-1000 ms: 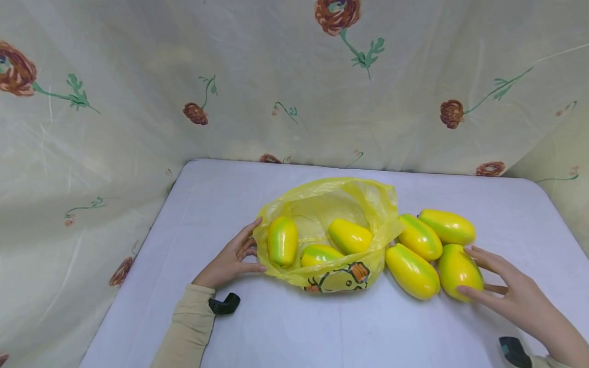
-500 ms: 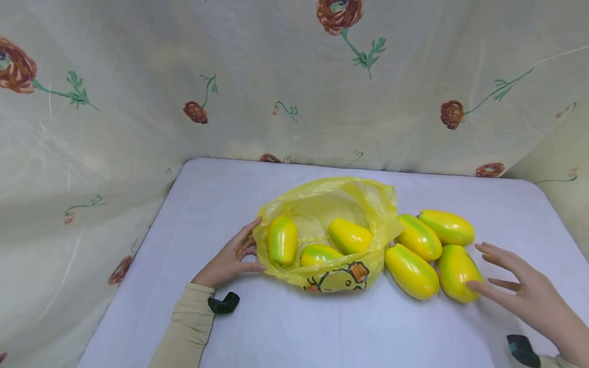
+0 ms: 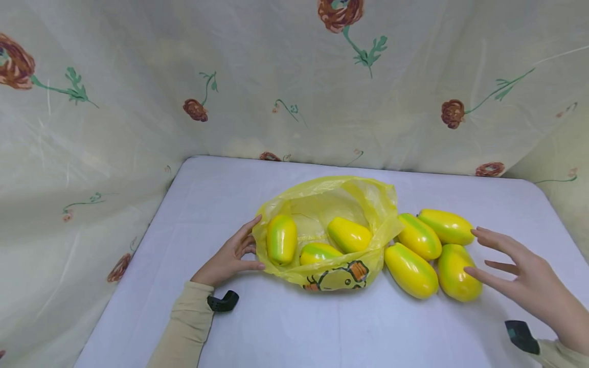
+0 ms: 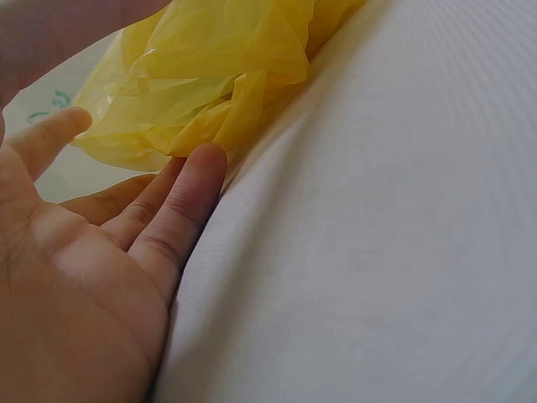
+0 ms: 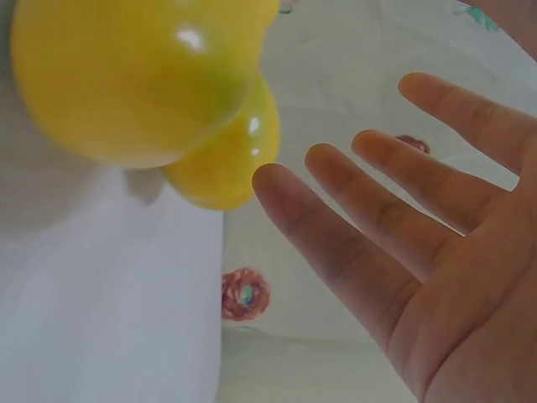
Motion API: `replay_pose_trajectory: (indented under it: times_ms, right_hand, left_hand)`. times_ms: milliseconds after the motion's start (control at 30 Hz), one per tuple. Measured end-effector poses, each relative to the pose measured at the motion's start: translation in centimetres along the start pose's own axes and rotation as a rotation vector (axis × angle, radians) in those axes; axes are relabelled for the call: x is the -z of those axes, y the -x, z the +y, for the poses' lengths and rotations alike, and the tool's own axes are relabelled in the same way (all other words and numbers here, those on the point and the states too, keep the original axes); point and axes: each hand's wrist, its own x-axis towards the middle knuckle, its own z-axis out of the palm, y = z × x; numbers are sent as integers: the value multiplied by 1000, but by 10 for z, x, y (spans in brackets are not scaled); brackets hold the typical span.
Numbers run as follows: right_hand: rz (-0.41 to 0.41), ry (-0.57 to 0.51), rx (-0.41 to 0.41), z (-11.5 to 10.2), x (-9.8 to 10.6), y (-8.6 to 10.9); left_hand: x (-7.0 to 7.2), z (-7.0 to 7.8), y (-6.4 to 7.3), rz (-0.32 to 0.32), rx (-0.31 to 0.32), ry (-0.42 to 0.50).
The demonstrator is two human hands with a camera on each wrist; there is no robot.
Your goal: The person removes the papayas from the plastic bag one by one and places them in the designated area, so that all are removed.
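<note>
A yellow plastic bag (image 3: pixel 322 189) lies with its mouth wide, a cartoon face printed on its front. Inside are three glossy yellow-green papayas, at left (image 3: pixel 281 240), front (image 3: pixel 319 253) and right (image 3: pixel 350 235). My left hand (image 3: pixel 227 260) touches the bag's left side with extended fingers; the left wrist view shows the fingertips right at the bag's (image 4: pixel 218 67) crumpled edge. Several more papayas sit outside, right of the bag. My right hand (image 3: pixel 526 271), fingers spread and holding nothing, hovers beside the nearest-right papaya (image 3: pixel 459 273). In the right wrist view the fingers stand apart from the papaya (image 5: pixel 134 84).
The other loose papayas lie close together, one at the back (image 3: pixel 445 226), one by the bag (image 3: pixel 417 237) and one in front (image 3: pixel 411 271). A white cloth covers the table (image 3: pixel 276 332). Flower-printed curtain (image 3: pixel 257 76) hangs behind and at the sides.
My right hand has come off the nearest-right papaya, drawing back to the right and lifting slightly. The left hand and bag stay as they were.
</note>
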Motion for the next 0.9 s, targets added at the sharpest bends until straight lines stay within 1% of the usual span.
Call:
replay_pose_trajectory:
  times_ms: [367, 500, 667, 900]
  right_hand:
    - [-14, 10, 94, -27, 10, -18]
    - [-39, 15, 120, -38, 12, -25]
    - [-63, 18, 178, -47, 12, -32]
    - [-57, 44, 266, -60, 9, -38]
  left_hand:
    - [0, 3, 1, 2, 3, 2]
    - [-1, 4, 1, -1, 6, 4]
    - [-1, 4, 1, -1, 7, 5]
    - [-1, 5, 1, 0, 9, 4]
